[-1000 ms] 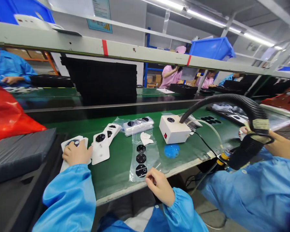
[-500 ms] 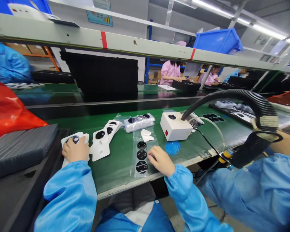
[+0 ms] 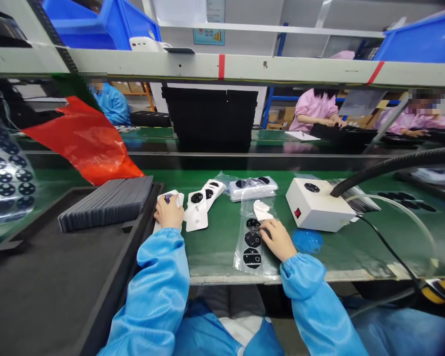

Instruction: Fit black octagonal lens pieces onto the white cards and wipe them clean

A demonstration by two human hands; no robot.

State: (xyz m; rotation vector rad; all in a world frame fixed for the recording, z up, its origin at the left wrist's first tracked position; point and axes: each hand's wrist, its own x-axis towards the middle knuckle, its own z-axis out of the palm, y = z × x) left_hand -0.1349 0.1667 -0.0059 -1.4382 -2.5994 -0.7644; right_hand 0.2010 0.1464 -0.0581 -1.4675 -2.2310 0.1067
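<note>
My left hand (image 3: 169,214) is closed over a white plate (image 3: 157,227) by the black tray, its fingers hiding much of the plate and its dark round patch. Beside it, several white plates with black discs (image 3: 197,212) lie overlapped on the green table. My right hand (image 3: 280,239) has its thumb and fingers together at the right edge of the top black disc (image 3: 252,223). What is between those fingertips is too small to make out. That disc is one of 3 in a column on a clear plastic sheet (image 3: 241,254). A crumpled white scrap (image 3: 261,209) lies just above.
A black tray (image 3: 77,267) holds a row of thin grey sheets (image 3: 107,202), with a red bag (image 3: 89,143) behind. To the right stand a white box (image 3: 319,210) with a red switch, a black hose (image 3: 389,168) and a blue round film (image 3: 307,241). Co-workers sit opposite.
The view has swung left, bringing the black tray fully in. My right hand has moved to the top disc's edge and its fingers have closed. My left hand stays on the white plate.
</note>
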